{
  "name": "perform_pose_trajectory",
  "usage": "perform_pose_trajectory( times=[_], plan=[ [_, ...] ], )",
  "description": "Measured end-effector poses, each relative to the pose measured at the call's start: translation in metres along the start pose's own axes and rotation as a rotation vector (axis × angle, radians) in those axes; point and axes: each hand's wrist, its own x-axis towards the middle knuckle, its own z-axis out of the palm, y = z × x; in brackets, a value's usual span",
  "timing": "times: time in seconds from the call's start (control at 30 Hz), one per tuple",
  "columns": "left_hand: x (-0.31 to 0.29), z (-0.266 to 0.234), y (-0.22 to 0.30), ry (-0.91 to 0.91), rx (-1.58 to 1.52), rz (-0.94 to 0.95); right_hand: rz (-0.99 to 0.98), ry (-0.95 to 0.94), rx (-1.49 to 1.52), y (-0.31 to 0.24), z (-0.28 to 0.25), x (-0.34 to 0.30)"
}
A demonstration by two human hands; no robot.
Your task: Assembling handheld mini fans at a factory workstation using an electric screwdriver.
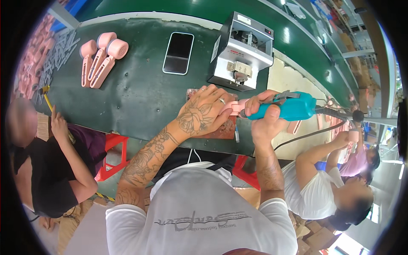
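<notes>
My right hand is wrapped round a teal electric screwdriver, which lies nearly level with its tip toward the left. At that tip is a pink plastic piece, partly covered by my fingers. My left hand holds this piece down over a worn reddish board on the dark green table. Just beyond my hands stands a silver and black screw feeder. At the far left of the table lie three pink pieces with round heads and long slotted handles.
A phone lies left of the feeder. Pink parts and grey strips are heaped at far left. A black cable trails right from the screwdriver. Co-workers sit on both sides; the left one holds a yellow-handled hammer.
</notes>
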Motion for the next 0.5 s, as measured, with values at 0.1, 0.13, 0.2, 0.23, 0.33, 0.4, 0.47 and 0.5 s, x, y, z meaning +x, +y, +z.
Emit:
perform_pose_trajectory(
  times=[0.1,0.13,0.2,0.23,0.33,0.4,0.47,0.5],
  plan=[
    [0.002,0.003,0.0,0.022,0.011,0.032,-0.014,-0.016,0.109,0.007,-0.006,-0.002],
    [0.003,0.003,0.0,0.041,0.032,0.046,-0.013,-0.035,0.119,0.009,-0.007,-0.002],
    [0.005,0.001,0.001,0.054,0.056,0.062,-0.012,-0.047,0.132,0.01,-0.006,-0.002],
    [0.006,-0.001,0.002,0.036,0.049,0.059,0.0,-0.032,0.115,0.008,-0.003,-0.001],
    [0.007,-0.002,0.002,0.068,0.022,0.073,0.015,-0.017,0.106,0.008,0.003,0.0],
    [0.007,-0.002,0.005,0.122,0.01,0.084,0.046,-0.008,0.096,0.005,0.006,-0.001],
    [0.006,-0.001,0.005,0.114,0.03,0.096,0.019,-0.009,0.067,0.008,0.004,-0.004],
    [0.004,0.001,0.002,0.021,0.079,0.09,0.031,0.001,0.083,0.006,0.006,-0.007]
  ],
)
